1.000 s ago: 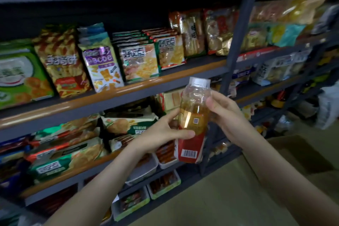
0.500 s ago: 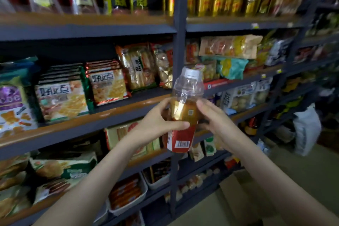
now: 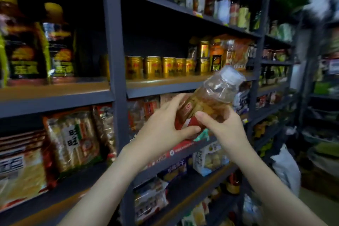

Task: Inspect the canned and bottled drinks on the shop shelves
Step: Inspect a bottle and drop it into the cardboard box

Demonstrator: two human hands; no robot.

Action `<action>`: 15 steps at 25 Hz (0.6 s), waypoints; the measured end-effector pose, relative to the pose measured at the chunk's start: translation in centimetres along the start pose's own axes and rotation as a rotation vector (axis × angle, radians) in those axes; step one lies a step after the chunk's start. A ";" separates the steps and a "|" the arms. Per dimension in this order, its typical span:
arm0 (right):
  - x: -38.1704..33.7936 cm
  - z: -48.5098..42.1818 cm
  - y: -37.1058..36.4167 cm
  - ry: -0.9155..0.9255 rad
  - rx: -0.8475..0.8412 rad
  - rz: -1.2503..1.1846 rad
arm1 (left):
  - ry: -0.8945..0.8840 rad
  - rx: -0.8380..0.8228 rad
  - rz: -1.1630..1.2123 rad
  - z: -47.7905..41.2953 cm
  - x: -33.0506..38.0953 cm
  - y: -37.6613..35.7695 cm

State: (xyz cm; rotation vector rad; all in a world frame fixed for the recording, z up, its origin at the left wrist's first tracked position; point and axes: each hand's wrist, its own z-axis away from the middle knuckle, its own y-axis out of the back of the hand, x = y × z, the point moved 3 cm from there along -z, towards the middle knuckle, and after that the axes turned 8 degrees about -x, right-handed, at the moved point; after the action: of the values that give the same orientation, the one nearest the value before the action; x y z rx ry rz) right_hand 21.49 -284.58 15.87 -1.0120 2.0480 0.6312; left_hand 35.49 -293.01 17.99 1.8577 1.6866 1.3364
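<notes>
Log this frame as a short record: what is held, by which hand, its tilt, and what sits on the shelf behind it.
held item: bottle of amber drink, white cap, red label
left hand: wrapped around the labelled lower part
right hand: gripping the middle, thumb on the front
tilt: leaning, cap up and to the right
shelf behind: row of gold cans standing upright
shelf below: snack packets
image quality: edges blurred, label text not readable

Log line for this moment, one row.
bottle: tilted, cap up-right | left hand: on label end | right hand: on body | gold cans: on shelf, untouched
</notes>
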 end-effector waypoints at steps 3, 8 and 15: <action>2.1 -2.4 4.3 -0.034 0.056 0.033 | -0.062 0.026 -0.005 -4.0 -0.9 -3.7; 11.1 -1.1 11.6 -0.244 0.107 0.131 | 0.047 -0.157 0.151 -8.5 -3.3 -16.4; 30.5 5.4 22.5 -0.670 0.256 0.125 | 0.327 -0.597 0.367 -11.4 -8.3 -39.9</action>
State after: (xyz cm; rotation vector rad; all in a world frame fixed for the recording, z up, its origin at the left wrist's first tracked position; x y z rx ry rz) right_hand -7.10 -281.78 -9.50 -0.4375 1.5454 0.6433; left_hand 2.96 -293.82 -9.00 1.6845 0.9093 2.1004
